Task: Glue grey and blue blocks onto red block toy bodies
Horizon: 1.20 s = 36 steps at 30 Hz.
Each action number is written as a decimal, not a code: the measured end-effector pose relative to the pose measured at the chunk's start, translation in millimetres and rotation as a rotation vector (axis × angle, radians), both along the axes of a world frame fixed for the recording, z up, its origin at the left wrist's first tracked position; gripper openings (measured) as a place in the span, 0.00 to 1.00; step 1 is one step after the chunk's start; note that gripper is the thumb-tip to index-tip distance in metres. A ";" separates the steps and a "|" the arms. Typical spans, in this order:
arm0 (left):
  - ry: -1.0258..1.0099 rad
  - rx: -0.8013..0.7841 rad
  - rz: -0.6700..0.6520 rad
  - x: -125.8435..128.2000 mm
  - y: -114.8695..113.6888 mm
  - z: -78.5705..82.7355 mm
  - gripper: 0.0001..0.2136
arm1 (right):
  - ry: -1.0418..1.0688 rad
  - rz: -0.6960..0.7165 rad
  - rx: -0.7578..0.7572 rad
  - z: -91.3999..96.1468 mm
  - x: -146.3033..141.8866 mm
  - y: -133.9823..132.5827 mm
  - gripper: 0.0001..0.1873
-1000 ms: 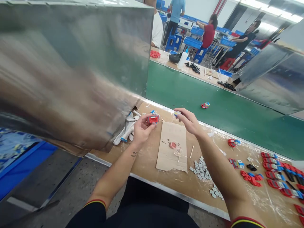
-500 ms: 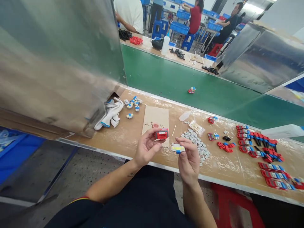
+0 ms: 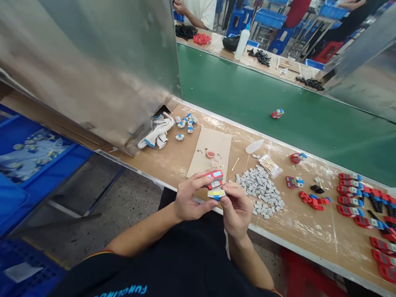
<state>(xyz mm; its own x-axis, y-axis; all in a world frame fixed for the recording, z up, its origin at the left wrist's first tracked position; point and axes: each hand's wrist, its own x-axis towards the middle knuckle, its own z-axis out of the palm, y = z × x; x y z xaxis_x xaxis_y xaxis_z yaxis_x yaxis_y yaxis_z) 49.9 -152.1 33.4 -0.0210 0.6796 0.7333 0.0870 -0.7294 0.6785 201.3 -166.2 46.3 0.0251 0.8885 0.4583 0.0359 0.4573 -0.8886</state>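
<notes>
My left hand (image 3: 192, 195) is closed on a red and grey plastic toy part (image 3: 214, 177). In my right hand (image 3: 236, 208), pinched between thumb and fingers, is a white plastic toy part (image 3: 216, 194) with yellow and blue areas. The two parts are held close together, the white one just below the red one; whether they touch I cannot tell. Behind my hands lies a cardboard sheet (image 3: 213, 144) with brown spots and a small dish of reddish stuff (image 3: 210, 154). A cotton swab (image 3: 235, 164) lies to its right, beside a pile of small grey pieces (image 3: 260, 189).
White gloves (image 3: 157, 131) and several white-blue parts (image 3: 187, 121) lie at the left. A bag of cotton swabs (image 3: 270, 166) and rows of red assemblies (image 3: 349, 189) are at the right. One assembly (image 3: 277, 113) sits on the green belt (image 3: 229, 86). A metal panel (image 3: 123, 62) stands at the left.
My hands have come together, bringing the white part up to the red one. The red part has been turned in my left hand. The whole view has shifted.
</notes>
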 end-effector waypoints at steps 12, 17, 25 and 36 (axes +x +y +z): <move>0.009 -0.019 -0.026 -21.0 -23.3 15.7 0.31 | 0.137 -0.012 0.226 1.2 -39.3 -7.0 0.10; 0.052 -0.012 -0.040 -34.5 -26.8 25.1 0.29 | 0.165 0.044 0.272 11.2 -51.1 -3.1 0.09; 0.112 0.057 0.001 -57.1 -24.7 36.0 0.31 | 0.098 0.015 0.337 12.9 -66.7 0.1 0.08; 0.012 0.026 -0.189 -55.2 -19.1 21.9 0.26 | 0.057 -0.184 0.431 1.9 -77.4 -13.7 0.06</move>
